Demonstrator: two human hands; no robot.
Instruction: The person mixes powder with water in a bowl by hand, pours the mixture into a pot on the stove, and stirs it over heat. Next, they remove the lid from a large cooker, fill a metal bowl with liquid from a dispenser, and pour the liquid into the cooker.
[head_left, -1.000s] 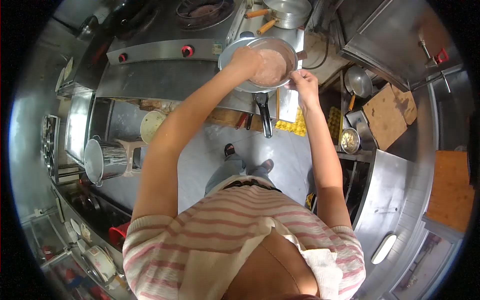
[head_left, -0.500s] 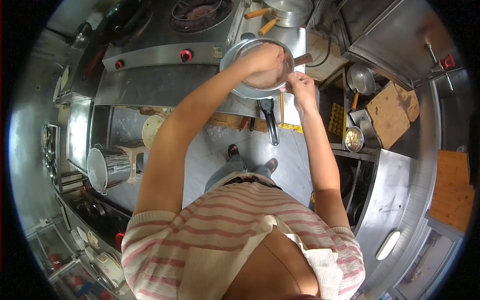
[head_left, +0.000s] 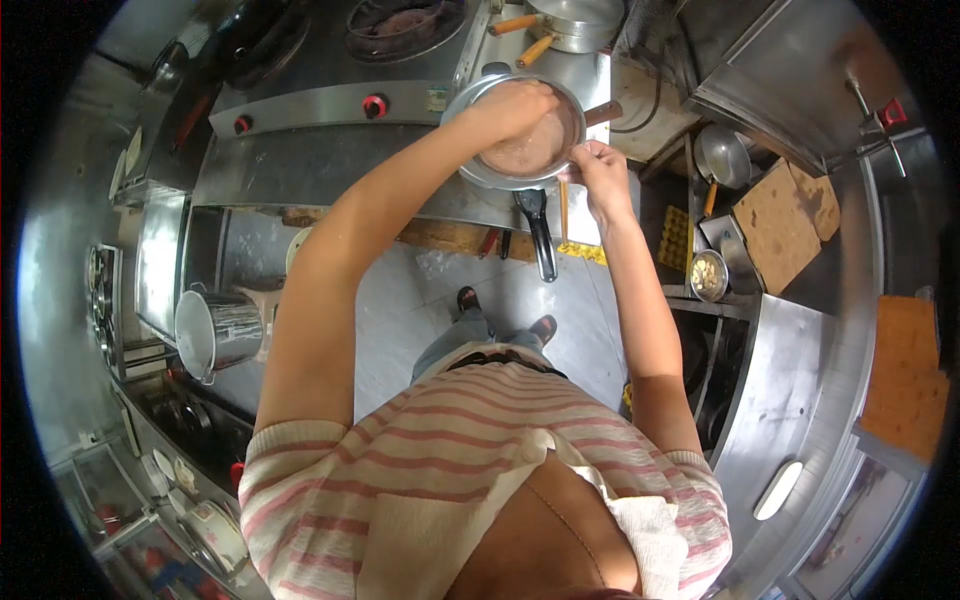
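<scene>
Left hand (head_left: 518, 108) down in bowl (head_left: 574, 112) of pinkish-brown mixture (head_left: 528, 152); fingers partly hidden, cannot tell grip. Right hand (head_left: 602, 168) closed, pinching bowl's rim. Bowl over black-handled pot (head_left: 453, 108), near stove (head_left: 320, 112).

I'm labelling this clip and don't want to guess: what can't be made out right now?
All in the head view:
Left hand: fingertips hidden beneath the hand itself, in the bowl.
Pink mixture: too little detail to identify.
Black-handled pot: inside hidden by the bowl over it.
Wooden-handled pots: cut off by the top edge.
Pale pieces on the right: too small to identify.
</scene>
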